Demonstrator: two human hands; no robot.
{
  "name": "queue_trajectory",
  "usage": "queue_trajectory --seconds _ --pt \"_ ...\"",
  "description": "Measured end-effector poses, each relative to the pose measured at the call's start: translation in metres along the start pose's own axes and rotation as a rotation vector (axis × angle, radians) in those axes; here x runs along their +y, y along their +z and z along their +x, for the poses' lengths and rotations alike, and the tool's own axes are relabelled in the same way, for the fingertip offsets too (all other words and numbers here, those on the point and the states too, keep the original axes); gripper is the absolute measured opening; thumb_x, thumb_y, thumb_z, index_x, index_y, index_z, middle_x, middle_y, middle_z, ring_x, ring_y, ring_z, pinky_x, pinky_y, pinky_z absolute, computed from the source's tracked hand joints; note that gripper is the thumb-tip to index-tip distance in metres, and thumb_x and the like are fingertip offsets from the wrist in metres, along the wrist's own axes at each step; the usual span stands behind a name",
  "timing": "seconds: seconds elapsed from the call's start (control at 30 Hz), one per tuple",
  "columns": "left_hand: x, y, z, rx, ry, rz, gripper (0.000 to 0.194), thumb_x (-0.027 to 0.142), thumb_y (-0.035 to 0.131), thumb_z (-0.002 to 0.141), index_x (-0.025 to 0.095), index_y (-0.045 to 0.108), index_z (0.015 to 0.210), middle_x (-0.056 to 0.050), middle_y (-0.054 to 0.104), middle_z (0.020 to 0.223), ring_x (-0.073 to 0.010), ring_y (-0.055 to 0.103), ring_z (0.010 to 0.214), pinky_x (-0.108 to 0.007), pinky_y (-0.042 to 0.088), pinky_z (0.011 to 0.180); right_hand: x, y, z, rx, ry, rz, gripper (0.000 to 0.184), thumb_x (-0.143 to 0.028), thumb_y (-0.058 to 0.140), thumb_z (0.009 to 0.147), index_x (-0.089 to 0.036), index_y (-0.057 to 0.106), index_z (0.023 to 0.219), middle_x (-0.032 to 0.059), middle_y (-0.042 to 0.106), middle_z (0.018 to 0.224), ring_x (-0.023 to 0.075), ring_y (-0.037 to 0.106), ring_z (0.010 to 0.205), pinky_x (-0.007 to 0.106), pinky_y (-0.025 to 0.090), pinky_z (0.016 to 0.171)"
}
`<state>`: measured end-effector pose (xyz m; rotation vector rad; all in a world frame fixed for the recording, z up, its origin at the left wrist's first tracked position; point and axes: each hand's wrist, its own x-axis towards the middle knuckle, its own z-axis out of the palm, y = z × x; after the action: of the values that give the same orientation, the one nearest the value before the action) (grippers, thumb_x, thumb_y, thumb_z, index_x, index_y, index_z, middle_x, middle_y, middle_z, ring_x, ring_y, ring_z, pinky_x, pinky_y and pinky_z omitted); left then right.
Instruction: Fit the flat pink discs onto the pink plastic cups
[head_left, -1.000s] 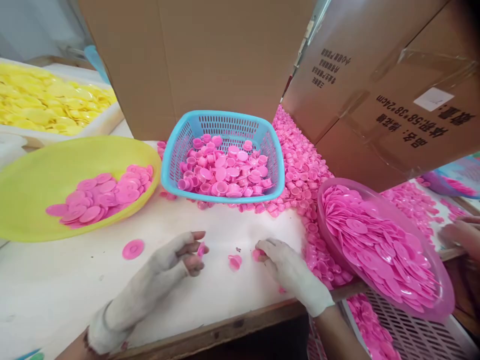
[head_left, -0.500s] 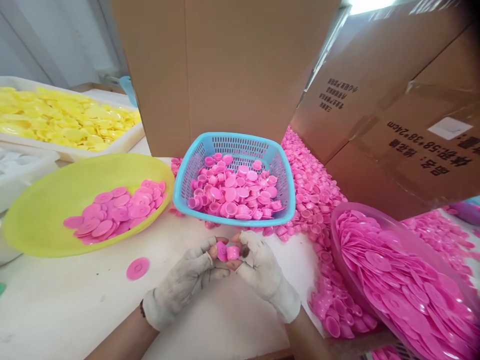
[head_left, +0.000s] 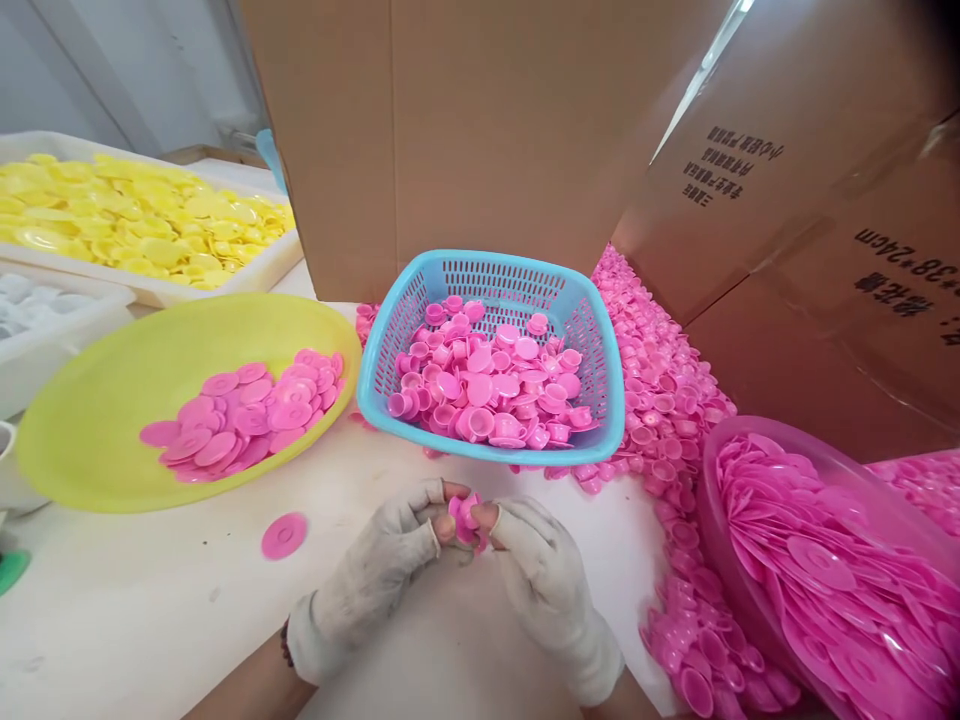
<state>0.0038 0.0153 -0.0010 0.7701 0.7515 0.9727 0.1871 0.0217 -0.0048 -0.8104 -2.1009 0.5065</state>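
Note:
My left hand (head_left: 382, 565), in a white glove with bare fingertips, pinches a small pink plastic saucer (head_left: 454, 508). My right hand (head_left: 544, 580), gloved likewise, has its thumb and fingers closed on a pink toy cup (head_left: 469, 512), which meets the saucer between the two hands. Fingertips hide part of both pieces. Just beyond the hands stands a blue perforated basket (head_left: 491, 455) holding many pink cups, some of them on saucers. A loose pink saucer (head_left: 284, 536) lies flat on the white table (head_left: 247, 620), left of my left hand.
On the left is a yellow bowl (head_left: 82, 420) with pink saucers; behind it, a white tray (head_left: 150, 292) of yellow pieces. A pink bowl (head_left: 720, 500) full of saucers stands right, beside heaped pink cups (head_left: 675, 400). Cardboard boxes (head_left: 487, 130) rise behind the basket.
The saucer and cup, side by side before, are now pressed together and tilted between my fingertips. My right hand has turned at the fingers. The view has shifted slightly, moving the scene.

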Motion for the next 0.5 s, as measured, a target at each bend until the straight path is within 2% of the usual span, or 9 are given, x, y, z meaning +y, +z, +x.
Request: queue_trajectory --seconds 0.17,0.3,0.37,0.43,0.5 --pt "-0.005 -0.001 0.000 0.055 -0.069 0.054 0.030 0.030 0.066 0.079 0.017 0.058 0.105 -0.003 0.066 0.079 -0.0133 0.058 0.074 -0.028 0.048 0.074 -0.004 -0.001 0.000 0.011 0.032 0.089 0.047 -0.003 0.038 0.085 -0.026 0.048 0.124 0.0029 0.061 0.084 0.0154 0.056 0.073 0.030 0.051 0.067" --pt "-0.011 0.004 0.000 0.128 -0.021 0.108 0.027 0.034 0.067 0.078 0.016 0.061 0.098 -0.004 0.067 0.083 -0.0135 0.060 0.073 -0.025 0.050 0.069 -0.010 0.006 0.001 -0.041 0.152 0.122 0.041 -0.013 0.052 0.083 -0.023 0.044 0.122 0.0071 0.062 0.099 0.0187 0.060 0.087 0.034 0.051 0.076" --pt "-0.012 0.005 -0.001 0.146 -0.044 0.145 0.027 0.035 0.068 0.077 0.016 0.062 0.094 -0.004 0.067 0.084 -0.0145 0.062 0.073 -0.025 0.051 0.067 -0.013 0.010 0.001 -0.047 0.220 0.106 0.039 -0.015 0.057 0.080 -0.021 0.046 0.117 0.0082 0.061 0.104 0.0205 0.059 0.092 0.036 0.050 0.081" --pt "-0.011 0.004 -0.002 0.135 -0.060 0.192 0.033 0.037 0.069 0.075 0.018 0.061 0.101 -0.004 0.068 0.085 -0.0163 0.064 0.074 -0.028 0.054 0.069 -0.015 0.012 0.000 -0.038 0.265 0.129 0.033 -0.012 0.055 0.080 -0.022 0.047 0.111 0.0064 0.061 0.101 0.0196 0.059 0.093 0.034 0.049 0.081" --pt "-0.007 0.001 -0.004 0.109 0.022 0.289 0.040 0.035 0.071 0.074 0.023 0.060 0.110 -0.005 0.068 0.093 -0.0189 0.065 0.079 -0.030 0.055 0.071 -0.016 0.011 -0.002 -0.028 0.269 0.194 0.032 -0.010 0.052 0.081 -0.023 0.046 0.109 0.0047 0.060 0.099 0.0178 0.060 0.091 0.032 0.050 0.081"
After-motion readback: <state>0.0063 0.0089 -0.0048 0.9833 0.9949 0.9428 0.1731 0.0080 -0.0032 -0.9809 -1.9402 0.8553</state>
